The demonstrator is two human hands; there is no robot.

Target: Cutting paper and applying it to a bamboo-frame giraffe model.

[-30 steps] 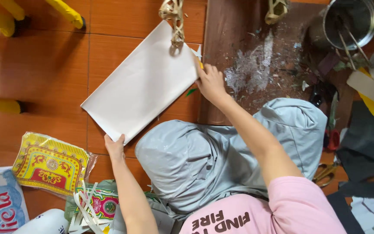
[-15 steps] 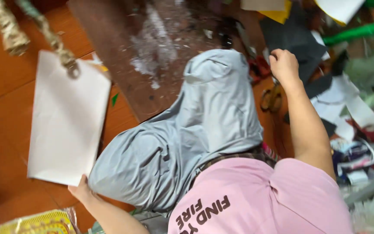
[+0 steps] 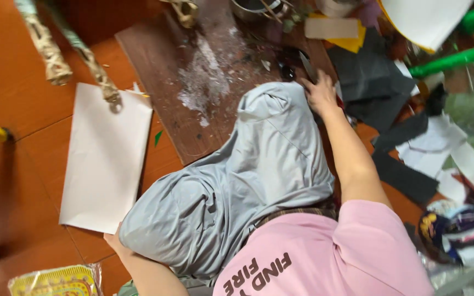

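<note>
Head view: right hand (image 3: 320,93) has moved onto the blade (image 3: 306,66).

Floor (image 3: 23,131): orange tiles, on which we sit with grey-trousered knees (image 3: 237,186) drawn up.

White sheet (image 3: 105,159): lies flat on the floor to our left; our left hand (image 3: 115,241) touches its near corner.

Dark wooden board (image 3: 193,82): beside the sheet, smeared with white residue.

Right hand (image 3: 320,93): reaches past the knee to a dark blade-like tool (image 3: 307,67); grip unclear.

Black paper pieces (image 3: 374,77) and white scraps (image 3: 440,148): scattered to our right.

Green tubes (image 3: 462,55): far right.

Metal bowl (image 3: 259,8): top edge.

Wrapped sticks (image 3: 45,49): upper left.
</note>
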